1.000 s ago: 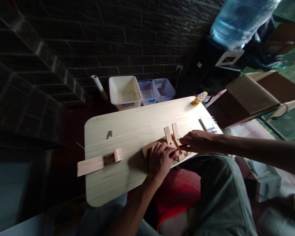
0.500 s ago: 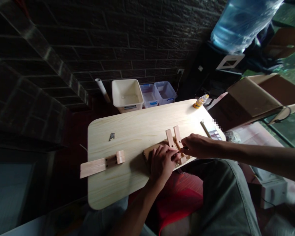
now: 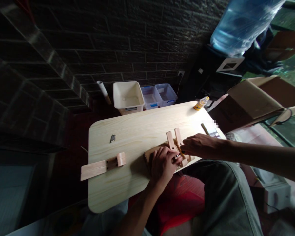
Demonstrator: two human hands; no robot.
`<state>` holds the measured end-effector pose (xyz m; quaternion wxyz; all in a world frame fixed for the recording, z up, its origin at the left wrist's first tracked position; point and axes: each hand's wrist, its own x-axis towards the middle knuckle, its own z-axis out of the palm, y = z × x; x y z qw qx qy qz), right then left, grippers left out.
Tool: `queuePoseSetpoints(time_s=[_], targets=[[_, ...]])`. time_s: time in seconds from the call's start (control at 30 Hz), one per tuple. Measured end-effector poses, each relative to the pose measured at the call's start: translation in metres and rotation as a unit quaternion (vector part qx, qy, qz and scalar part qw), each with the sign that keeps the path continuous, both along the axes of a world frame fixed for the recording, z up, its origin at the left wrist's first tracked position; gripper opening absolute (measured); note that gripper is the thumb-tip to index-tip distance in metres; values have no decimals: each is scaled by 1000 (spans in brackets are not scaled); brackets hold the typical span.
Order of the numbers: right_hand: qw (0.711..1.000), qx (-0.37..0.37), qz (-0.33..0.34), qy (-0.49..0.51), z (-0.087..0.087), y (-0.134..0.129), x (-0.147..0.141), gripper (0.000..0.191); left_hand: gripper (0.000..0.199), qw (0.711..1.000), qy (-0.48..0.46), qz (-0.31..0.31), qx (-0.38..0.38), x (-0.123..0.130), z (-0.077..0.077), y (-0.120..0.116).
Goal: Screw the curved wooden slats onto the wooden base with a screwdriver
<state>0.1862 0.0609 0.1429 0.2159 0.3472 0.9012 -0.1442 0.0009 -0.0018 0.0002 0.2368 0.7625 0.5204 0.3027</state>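
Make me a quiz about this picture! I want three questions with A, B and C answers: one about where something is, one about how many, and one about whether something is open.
1. Where is the bottle?
A. On the floor
B. On the table
C. Inside a bin

2. How many clear bins are by the wall?
A. One
B. Two
C. Four

3. How is the box?
A. Flaps open
B. Taped shut
C. Squashed flat

Answers:
1. B, it is near the table's far edge.
2. B, two sit side by side next to the white tub.
3. A, its flaps stick out and its inside shows.
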Motion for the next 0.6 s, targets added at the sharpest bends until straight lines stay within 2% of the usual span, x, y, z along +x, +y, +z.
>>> queuePoseSetpoints(time_s=[0.2, 0.47, 0.6], targets=[[1000, -12, -9, -7, -10, -4, 3, 16, 15, 1000, -1, 2, -1, 0, 2, 0], [991, 2, -120, -51, -16, -18, -5, 28, 12, 1000, 2, 1, 4, -1, 3, -1], [989, 13, -139, -42, -21, -20, -6, 28, 10, 1000, 3, 1, 5, -1, 4, -1]])
